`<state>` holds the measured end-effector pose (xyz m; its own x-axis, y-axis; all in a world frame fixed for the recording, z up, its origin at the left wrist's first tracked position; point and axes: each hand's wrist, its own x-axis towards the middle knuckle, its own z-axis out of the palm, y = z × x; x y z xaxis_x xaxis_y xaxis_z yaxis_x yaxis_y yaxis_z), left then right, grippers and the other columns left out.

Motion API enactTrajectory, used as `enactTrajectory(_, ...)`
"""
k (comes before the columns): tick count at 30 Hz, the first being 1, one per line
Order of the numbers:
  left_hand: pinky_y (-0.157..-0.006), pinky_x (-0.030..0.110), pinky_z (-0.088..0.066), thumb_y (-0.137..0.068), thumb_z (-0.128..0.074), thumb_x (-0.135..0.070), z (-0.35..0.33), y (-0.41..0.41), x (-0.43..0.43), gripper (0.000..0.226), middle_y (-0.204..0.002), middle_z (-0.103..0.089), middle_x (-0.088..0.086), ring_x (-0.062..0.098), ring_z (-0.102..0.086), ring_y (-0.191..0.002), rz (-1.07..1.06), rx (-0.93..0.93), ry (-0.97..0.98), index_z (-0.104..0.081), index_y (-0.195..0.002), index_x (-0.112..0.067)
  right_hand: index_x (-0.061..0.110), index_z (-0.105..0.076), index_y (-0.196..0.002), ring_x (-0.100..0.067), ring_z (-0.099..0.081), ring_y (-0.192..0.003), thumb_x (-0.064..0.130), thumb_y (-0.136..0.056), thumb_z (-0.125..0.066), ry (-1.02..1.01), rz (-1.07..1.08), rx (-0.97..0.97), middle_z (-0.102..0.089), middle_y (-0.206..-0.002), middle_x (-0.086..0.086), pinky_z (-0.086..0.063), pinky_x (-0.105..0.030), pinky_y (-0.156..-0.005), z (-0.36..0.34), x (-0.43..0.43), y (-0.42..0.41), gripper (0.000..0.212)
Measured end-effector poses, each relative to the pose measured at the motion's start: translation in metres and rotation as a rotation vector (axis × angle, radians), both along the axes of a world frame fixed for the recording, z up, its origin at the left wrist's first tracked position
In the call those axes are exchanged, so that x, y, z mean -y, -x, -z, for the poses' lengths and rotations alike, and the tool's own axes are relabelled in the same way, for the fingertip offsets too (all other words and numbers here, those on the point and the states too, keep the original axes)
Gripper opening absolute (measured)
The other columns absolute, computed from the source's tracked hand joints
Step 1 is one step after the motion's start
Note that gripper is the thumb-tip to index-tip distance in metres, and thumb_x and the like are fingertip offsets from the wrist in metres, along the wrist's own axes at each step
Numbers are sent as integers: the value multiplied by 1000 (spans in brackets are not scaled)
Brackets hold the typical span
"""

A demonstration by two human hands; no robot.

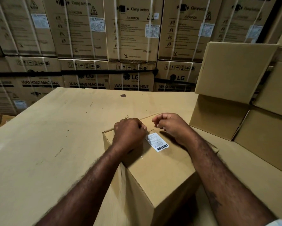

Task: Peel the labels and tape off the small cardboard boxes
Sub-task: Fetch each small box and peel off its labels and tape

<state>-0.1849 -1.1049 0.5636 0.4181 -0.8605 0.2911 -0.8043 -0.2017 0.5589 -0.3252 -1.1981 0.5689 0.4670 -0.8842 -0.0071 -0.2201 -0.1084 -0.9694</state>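
A small cardboard box (160,168) stands on a big flat carton right in front of me. A white barcode label (157,141) lies on its top under clear tape (143,156). My left hand (129,135) rests on the box top with fingers curled, and its thumb and forefinger pinch at the tape's edge by the label's upper left corner. My right hand (170,126) hovers over the box's far right edge. Its fingers are curled with the tips drawn together, and I see nothing held in them.
The big flat carton (55,136) serves as the work surface. Several plain small boxes (235,88) are stacked at the right, close to my right forearm. A wall of strapped washing-machine cartons (130,46) fills the background.
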Motion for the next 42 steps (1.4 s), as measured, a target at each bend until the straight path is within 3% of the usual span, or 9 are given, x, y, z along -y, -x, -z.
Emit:
enactTrajectory(5, -106, 38, -33, -96, -60, -34, 0, -2, -3, 16, -73, -52, -22, 13, -51, -96, 8, -81, 3, -62, -81, -31, 15, -75, -92, -24, -70, -95, -2, -81, -62, 65, -136, -134, -71, -101, -10, -57, -43, -86, 3, -4, 2, 24)
enactTrajectory(8, -107, 39, -33, -95, -61, -33, 1, -3, -3, 17, -72, -51, -23, 12, -48, -96, 12, -107, 9, -61, -79, -32, 12, -75, -88, -16, -68, -78, 3, -82, -70, 158, -149, -207, -69, -96, -10, -58, -39, -76, 1, -5, 5, 12)
enactTrajectory(12, -108, 41, -34, -94, -62, -32, 0, -3, -4, 17, -73, -55, -22, 12, -49, -95, 25, -147, 33, -61, -77, -32, 11, -74, -84, -15, -68, -80, 11, -84, -76, 218, -134, -186, -69, -94, -5, -57, -28, -71, 3, -7, 7, 2)
enactTrajectory(16, -108, 45, -37, -82, -77, -41, 2, -5, -6, 19, -84, -66, -16, 10, -59, -99, 90, -239, 41, -60, -83, -34, 3, -69, -92, -22, -66, -75, 8, -90, -70, 140, -153, -55, -69, -82, -10, -55, -37, -71, 6, -6, 8, 6)
enactTrajectory(22, -109, 43, -27, -79, -75, -55, 4, -6, -2, 33, -95, -63, -19, 12, -53, -109, 103, -77, -3, -60, -103, -37, 2, -64, -94, -24, -60, -73, 5, -93, -66, 84, -195, 46, -63, -82, -13, -52, -32, -62, 3, -6, 9, 4)
enactTrajectory(30, -117, 45, -18, -89, -67, -42, -1, -3, -4, 21, -65, -72, -15, -2, -64, -83, 146, -375, -33, -73, -78, -25, 10, -68, -106, -26, -61, -79, 6, -92, -67, 73, -180, 160, -63, -88, -15, -53, -41, -76, 1, -7, 10, 15)
enactTrajectory(33, -116, 49, -30, -85, -71, -40, 0, -2, -6, 13, -66, -74, -11, 5, -71, -74, 195, -523, 2, -74, -75, -32, 14, -62, -119, -19, -61, -74, 6, -94, -63, 79, -57, 213, -65, -85, -13, -52, -29, -64, -4, -10, 13, 26)
enactTrajectory(37, -112, 59, -36, -79, -75, -44, 1, -3, -7, 9, -69, -75, -5, 8, -71, -67, 242, -613, 33, -74, -75, -36, 15, -66, -110, -17, -59, -69, 18, -96, -63, 94, 25, 190, -67, -82, -7, -49, -24, -59, -2, -24, 25, 15)
enactTrajectory(42, -108, 63, -37, -60, -73, -62, 4, -7, -5, 35, -76, -77, -4, 28, -71, -95, 303, -670, 42, -77, -77, -32, 28, -66, -112, -11, -68, -75, 14, -87, -75, 223, -117, -53, -69, -81, -1, -57, -36, -80, 10, -44, 47, 30)
